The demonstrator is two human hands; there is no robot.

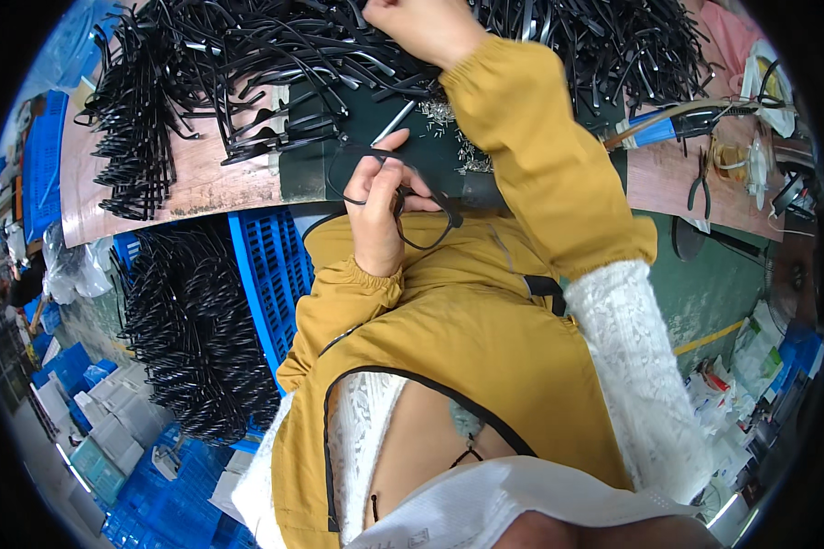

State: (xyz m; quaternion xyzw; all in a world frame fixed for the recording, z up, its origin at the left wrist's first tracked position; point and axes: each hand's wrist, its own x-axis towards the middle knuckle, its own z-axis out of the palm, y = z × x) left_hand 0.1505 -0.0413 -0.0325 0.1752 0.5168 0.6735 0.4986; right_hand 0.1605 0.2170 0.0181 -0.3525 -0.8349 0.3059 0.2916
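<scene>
My left hand [380,206] is closed around a black eyeglass frame [456,220], held over the near edge of the bench above my lap. One rim of the frame hangs below the fingers, and the rest is partly covered by them. Just beyond the fingertips is a thin silver rod [394,121]; whether the hand touches it is unclear. Farther off, my right hand [426,27] reaches into a heap of black eyeglass temples [311,46]. Its fingers are curled and partly cut off by the upper edge, so I cannot make out what they hold.
Small metal screws [471,157] lie scattered on the dark green mat [316,183]. Rows of black frames [137,156] stand at the left of the bench. Below, a blue crate [265,284] adjoins many black frames [201,339]. Pliers [700,188] lie on the right.
</scene>
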